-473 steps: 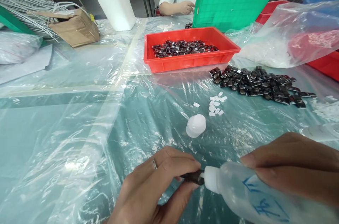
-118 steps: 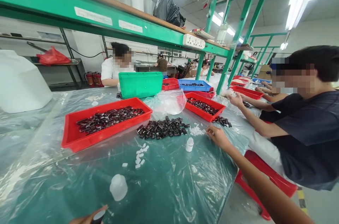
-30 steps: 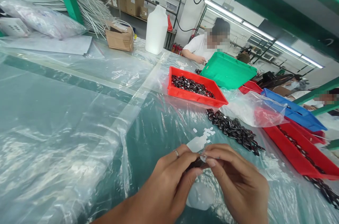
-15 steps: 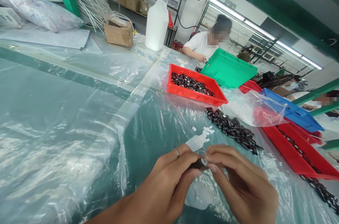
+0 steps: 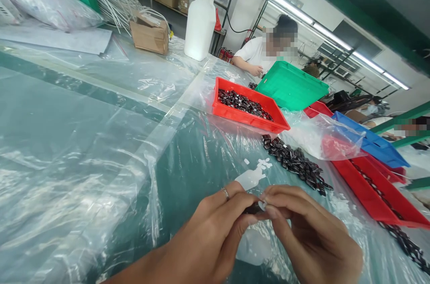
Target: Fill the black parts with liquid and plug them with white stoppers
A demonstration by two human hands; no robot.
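And there it was, low in the middle of the frame: the left hand, ring on one finger, had a small dark piece pinched between thumb and fingers, its end pointing right. Meeting it from the other side came the right hand, thumb and fingertips pressed together on a pale piece at that very end; whether it was seated could not be told, so tightly did the fingers crowd it. Just beyond the left knuckles, a translucent container lay partly hidden, with white chips scattered close by; below the dark piece, between the two hands, sat a clear rounded object. Right of centre, a heap of dark pieces sprawled over the plastic-covered desk. Up the middle stood a red tray, well stocked with more of them, and behind it a green crate, tilted. A clear bag slumped towards the right, a blue tray beyond it, while a white jug stood upright at upper centre.
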